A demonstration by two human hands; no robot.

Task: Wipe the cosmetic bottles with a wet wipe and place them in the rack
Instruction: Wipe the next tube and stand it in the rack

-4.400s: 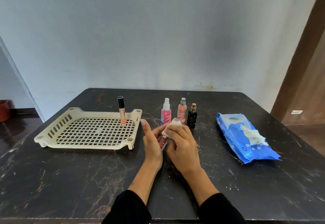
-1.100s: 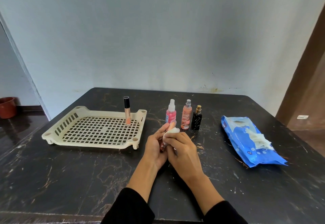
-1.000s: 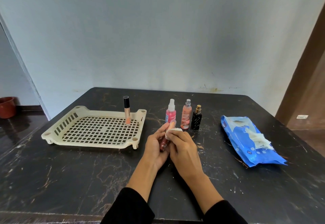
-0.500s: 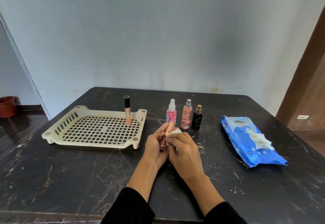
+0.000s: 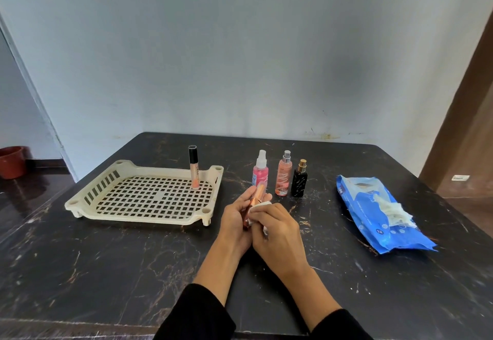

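Gripping unlabelled tube [image 5: 255,201], wipe [image 5: 260,206]; writing unreadable.

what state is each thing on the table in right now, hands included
left hand: grips the rose-gold tube
right hand: pinches the wet wipe against the tube
rose-gold tube: held tilted, cap on
wet wipe: crumpled
lip gloss tube: upright in the rack, capped
rack: flat on the table
pink spray bottle: upright, capped
peach spray bottle: upright
black perfume bottle: upright
wipes pack: open, a wipe sticking out
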